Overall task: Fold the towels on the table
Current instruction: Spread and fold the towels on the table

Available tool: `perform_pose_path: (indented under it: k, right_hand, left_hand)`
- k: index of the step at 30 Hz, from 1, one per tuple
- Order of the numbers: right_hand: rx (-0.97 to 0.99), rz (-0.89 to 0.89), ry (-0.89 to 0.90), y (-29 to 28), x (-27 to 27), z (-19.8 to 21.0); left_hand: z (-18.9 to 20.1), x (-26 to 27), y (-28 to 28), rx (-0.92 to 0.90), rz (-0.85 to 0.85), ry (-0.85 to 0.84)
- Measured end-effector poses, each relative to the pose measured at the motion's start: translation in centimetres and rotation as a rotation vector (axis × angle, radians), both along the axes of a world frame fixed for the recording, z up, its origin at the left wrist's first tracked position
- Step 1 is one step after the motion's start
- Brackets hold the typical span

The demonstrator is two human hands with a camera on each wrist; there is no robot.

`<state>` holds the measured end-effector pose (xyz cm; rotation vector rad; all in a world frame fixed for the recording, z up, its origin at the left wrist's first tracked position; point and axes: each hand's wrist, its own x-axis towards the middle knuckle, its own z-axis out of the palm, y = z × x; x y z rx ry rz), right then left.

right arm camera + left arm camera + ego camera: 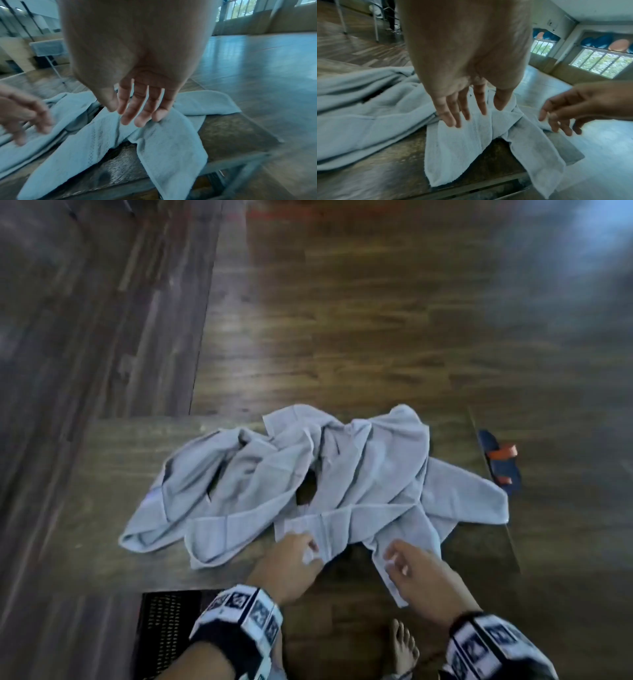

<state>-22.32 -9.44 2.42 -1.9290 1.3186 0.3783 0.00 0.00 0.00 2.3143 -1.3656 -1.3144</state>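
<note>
Several light grey-blue towels [308, 474] lie crumpled in a heap on a dark wooden table [113, 460]. Two towel ends hang over the table's near edge, one on the left [458, 148] and one on the right [536, 148]. My left hand [301, 553] is above the left end with fingers [453, 119] straight, touching or just over the cloth. My right hand [400, 559] reaches over the right end [168, 146], fingers [139, 119] spread and straight, holding nothing. The frames are blurred by motion.
A blue and orange sandal [501, 462] lies on the wooden floor just right of the table. My bare foot [404, 648] stands below the near edge. A dark perforated panel [164, 635] shows under the table at the lower left.
</note>
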Motion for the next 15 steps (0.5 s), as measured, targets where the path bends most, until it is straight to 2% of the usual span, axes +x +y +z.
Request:
perform_pose_path:
  k: [4, 7, 12, 15]
  right_hand:
    - [-0.163, 0.083, -0.111, -1.2, 2.8, -6.6]
    - [-0.378, 0.133, -0.142, -1.5, 3.8, -10.7]
    - [-0.685, 0.242, -0.247, -3.3, 4.1, -14.1]
    - [-0.8, 0.218, -0.339, -4.1, 4.1, -14.1]
  left_hand:
    - [-5.6, 0.3, -2.3, -0.135, 0.038, -0.264]
    - [-7.6, 1.0, -3.4, -0.112, -0.035, -0.382]
    - [-7.9, 3.5, -6.1, -0.035, -0.173, -0.354]
    - [-7.0, 4.8, -7.6, -0.099, -0.19, -0.351]
